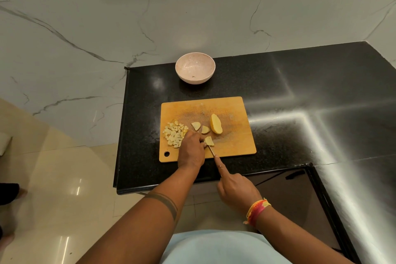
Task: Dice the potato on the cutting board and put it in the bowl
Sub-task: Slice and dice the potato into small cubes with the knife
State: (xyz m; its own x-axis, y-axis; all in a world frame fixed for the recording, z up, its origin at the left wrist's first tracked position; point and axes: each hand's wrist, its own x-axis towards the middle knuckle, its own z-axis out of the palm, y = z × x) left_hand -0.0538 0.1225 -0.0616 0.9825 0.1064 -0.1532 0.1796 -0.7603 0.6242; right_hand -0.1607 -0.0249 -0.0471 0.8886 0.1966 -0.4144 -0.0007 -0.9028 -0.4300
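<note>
Right hand grips knife; bowl holds one speck.

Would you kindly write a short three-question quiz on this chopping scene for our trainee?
1. True or false: the bowl already holds diced potato.
2. Which hand holds the knife? A) left B) right
3. Fill in: the pile of dice lies at the cutting board's ___ side.

Key: 1 false, it holds none. 2 B, the right hand; the left hand steadies the potato piece. 3 left.
</note>
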